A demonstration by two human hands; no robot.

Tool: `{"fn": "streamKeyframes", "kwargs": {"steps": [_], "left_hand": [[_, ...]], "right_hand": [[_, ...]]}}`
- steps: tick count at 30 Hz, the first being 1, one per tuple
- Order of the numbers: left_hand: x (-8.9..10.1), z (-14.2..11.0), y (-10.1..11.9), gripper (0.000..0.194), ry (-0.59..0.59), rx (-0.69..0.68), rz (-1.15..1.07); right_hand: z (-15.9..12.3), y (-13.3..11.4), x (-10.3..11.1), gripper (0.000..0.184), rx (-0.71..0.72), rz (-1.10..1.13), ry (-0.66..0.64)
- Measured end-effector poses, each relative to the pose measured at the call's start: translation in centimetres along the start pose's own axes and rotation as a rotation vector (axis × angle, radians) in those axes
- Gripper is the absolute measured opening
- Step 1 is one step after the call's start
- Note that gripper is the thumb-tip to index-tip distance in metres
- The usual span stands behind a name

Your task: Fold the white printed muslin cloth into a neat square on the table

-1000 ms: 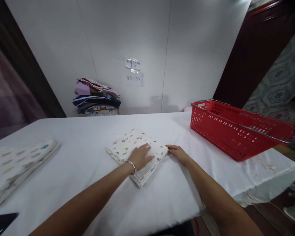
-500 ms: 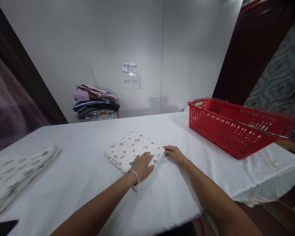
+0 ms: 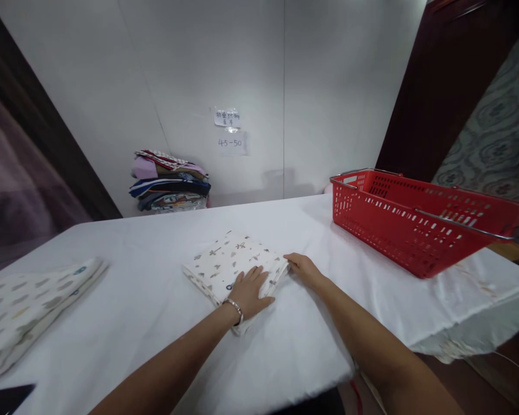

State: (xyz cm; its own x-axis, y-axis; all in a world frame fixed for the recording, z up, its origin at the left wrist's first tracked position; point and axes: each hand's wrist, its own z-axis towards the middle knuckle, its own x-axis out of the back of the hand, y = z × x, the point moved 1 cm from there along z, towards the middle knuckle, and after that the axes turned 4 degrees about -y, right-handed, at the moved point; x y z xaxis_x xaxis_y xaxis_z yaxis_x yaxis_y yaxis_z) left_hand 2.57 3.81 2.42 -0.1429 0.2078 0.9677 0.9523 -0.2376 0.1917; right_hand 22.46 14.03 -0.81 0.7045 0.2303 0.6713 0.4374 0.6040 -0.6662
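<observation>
A folded white cloth [image 3: 229, 259] with small grey and brown prints lies turned at an angle in front of me. My left hand [image 3: 249, 294], a bracelet at its wrist, rests flat on the near part of the cloth with its fingers apart. At the cloth's right corner, my right hand [image 3: 301, 268] has its fingertips closed on the edge; the thumb is mostly hidden. Part of the near corner is covered by my left hand and wrist.
A second folded patterned cloth [image 3: 30, 305] lies at the left, with a dark flat object [image 3: 8, 397] below it. The red basket [image 3: 389, 227] stands at the right. Folded clothes [image 3: 169, 181] are stacked against the wall behind the white-covered table [image 3: 147, 276].
My right hand has shifted slightly left with the cloth's corner. My left hand stays flat on the cloth, its thumb a little further out.
</observation>
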Motion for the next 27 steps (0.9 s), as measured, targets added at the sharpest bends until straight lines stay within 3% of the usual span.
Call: {"fn": "streamKeyframes", "kwargs": {"steps": [7, 14, 21, 27], "left_hand": [[0.4, -0.4, 0.4, 0.069, -0.018, -0.01, 0.009], [0.6, -0.6, 0.8, 0.058, 0.0, -0.01, 0.029], [0.4, -0.5, 0.6, 0.059, 0.002, -0.02, 0.06], [0.1, -0.3, 0.6, 0.059, 0.016, -0.01, 0.072]], "right_hand": [[-1.1, -0.5, 0.6, 0.027, -0.038, -0.183, 0.006], [-1.6, -0.5, 0.7, 0.027, -0.061, -0.147, 0.004], [-2.2, -0.2, 0.7, 0.03, -0.027, 0.022, -0.001], [-1.9, -0.1, 0.6, 0.028, -0.037, 0.015, 0.011]]}}
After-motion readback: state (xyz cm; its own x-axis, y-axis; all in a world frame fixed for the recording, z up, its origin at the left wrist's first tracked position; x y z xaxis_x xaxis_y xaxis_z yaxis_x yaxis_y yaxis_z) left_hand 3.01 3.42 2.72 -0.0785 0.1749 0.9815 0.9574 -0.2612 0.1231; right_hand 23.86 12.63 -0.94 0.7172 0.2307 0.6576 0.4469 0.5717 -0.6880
